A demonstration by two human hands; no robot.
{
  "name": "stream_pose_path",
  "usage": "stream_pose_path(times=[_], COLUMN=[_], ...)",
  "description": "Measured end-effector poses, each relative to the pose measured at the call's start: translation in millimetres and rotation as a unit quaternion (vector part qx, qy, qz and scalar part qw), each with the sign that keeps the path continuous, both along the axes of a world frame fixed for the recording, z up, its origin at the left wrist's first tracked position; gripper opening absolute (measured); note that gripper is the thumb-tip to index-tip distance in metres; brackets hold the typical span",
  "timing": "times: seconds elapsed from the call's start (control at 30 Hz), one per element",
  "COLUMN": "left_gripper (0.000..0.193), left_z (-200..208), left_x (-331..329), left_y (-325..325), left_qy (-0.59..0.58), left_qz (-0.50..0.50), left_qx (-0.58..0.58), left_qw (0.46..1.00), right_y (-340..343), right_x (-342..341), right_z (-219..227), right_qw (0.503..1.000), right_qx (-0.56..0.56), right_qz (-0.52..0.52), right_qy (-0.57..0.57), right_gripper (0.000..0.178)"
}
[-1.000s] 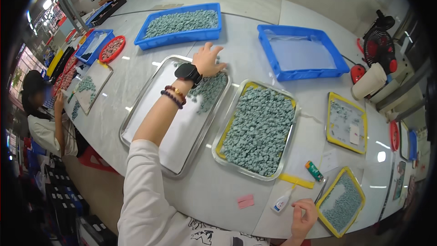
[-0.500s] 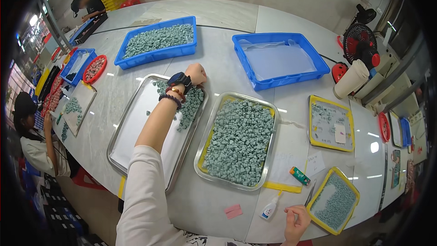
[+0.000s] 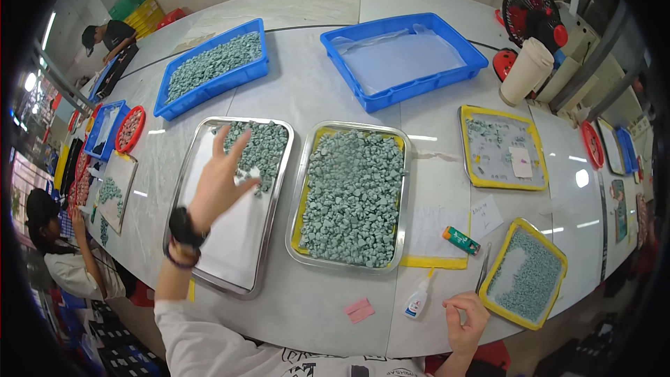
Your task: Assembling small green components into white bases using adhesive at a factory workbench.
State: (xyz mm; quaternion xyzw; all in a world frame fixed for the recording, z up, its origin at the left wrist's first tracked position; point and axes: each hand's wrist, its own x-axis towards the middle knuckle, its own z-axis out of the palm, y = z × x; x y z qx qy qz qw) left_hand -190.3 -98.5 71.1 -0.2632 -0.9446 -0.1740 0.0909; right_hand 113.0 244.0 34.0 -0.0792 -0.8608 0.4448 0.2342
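Observation:
My left hand (image 3: 222,185) hovers over a metal tray (image 3: 269,241) lined with white paper, its fingers spread and nothing in them. Grey-green stone pieces (image 3: 264,146) lie heaped at that tray's far end, just beyond my fingertips. Beside it, to the right, a second metal tray (image 3: 403,230) with a yellow inner rim is full of similar stones (image 3: 352,202). My right hand (image 3: 466,318) is held near the table's front edge with its fingers curled and thumb against them. Whether anything small is pinched there I cannot make out. A white glue bottle (image 3: 417,300) lies to its left.
Farther back stand a blue bin (image 3: 209,87) of green stones and a blue bin (image 3: 373,101) lined with pale sheeting. At right are two yellow-edged trays (image 3: 506,183) (image 3: 520,318), tweezers (image 3: 484,265), a green tube (image 3: 460,241) and a fan (image 3: 530,14). Two people sit at left.
My left hand has come back toward me from the tray's far edge, its fingers going from curled to spread. The right hand stays curled near the front edge. The whole view has shifted slightly.

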Motion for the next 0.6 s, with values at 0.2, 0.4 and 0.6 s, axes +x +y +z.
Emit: stream_pose_path(times=[0.2,0.4,0.6], left_gripper=[0.041,0.028,0.015], left_z=[-19.6,-63.4,-47.6], left_x=[94.7,85.9,69.5], left_y=[98.4,97.1,98.9], left_qy=[-0.102,-0.067,-0.003], left_qz=[-0.142,-0.135,-0.145], left_qx=[-0.097,-0.063,0.076], left_qw=[0.980,0.987,0.987], right_y=[2.7,-12.8,-27.5], right_x=[13.3,10.4,-7.2], right_z=[6.3,17.7,-16.5], right_qw=[0.997,0.976,0.954], right_qx=[-0.016,0.088,0.226], right_qz=[-0.025,0.024,0.102], right_qy=[-0.077,-0.197,-0.168], right_gripper=[0.033,0.073,0.067])
